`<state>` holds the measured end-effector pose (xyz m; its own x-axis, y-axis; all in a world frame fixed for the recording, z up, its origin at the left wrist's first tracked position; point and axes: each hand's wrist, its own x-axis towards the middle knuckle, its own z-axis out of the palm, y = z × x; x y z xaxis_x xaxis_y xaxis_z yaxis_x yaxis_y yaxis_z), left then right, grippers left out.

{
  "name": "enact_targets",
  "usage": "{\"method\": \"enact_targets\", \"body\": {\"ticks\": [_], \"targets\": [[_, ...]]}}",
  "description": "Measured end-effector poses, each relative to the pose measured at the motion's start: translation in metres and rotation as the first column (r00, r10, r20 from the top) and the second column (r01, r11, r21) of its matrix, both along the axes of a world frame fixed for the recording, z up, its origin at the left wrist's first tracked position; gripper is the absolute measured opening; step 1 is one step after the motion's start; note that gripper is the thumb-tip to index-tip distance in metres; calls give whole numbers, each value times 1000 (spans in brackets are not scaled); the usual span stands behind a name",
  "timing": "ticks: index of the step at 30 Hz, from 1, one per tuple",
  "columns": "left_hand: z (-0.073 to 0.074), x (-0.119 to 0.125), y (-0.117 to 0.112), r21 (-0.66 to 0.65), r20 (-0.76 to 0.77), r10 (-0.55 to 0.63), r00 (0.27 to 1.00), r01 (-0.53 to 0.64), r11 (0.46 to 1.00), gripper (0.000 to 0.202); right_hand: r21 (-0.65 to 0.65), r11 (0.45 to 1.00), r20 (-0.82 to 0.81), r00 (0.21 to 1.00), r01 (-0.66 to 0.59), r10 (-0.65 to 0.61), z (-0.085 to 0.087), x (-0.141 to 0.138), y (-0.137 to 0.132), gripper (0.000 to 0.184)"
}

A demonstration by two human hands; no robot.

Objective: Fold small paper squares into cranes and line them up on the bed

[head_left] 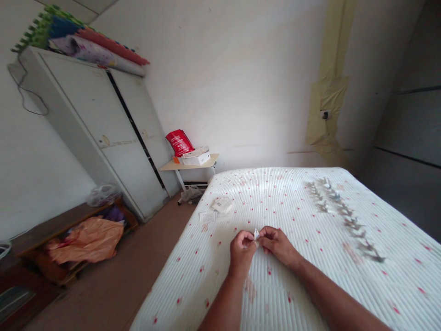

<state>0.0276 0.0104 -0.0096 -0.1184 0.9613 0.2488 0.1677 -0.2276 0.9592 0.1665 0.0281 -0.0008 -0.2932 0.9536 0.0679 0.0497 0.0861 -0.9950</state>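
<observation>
Left hand (242,248) and right hand (277,244) pinch small folded paper (256,234) between fingertips, likely keeping creases tight. Paper sheets (223,205) beyond-left of grip; small figures (353,224) rowed to its right, apparently for clearance.

Matt paper piece (256,234), ribbed cloth-topped mattress (275,299), glossy plastic bag (179,143), smooth metal cabinet (89,108)
</observation>
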Motion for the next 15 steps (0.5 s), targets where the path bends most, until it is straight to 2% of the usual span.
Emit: {"method": "enact_targets", "body": {"ticks": [7, 15], "targets": [[0, 0, -1, 47, -48, 23, 999, -21, 999, 6, 18, 1000, -18, 1000, -5, 5, -1, 0, 0, 12], [0, 1, 0, 63, -70, 38, 997, -34, 997, 5, -24, 1000, -52, 999, -12, 10, -3, 0, 1, 14]]}}
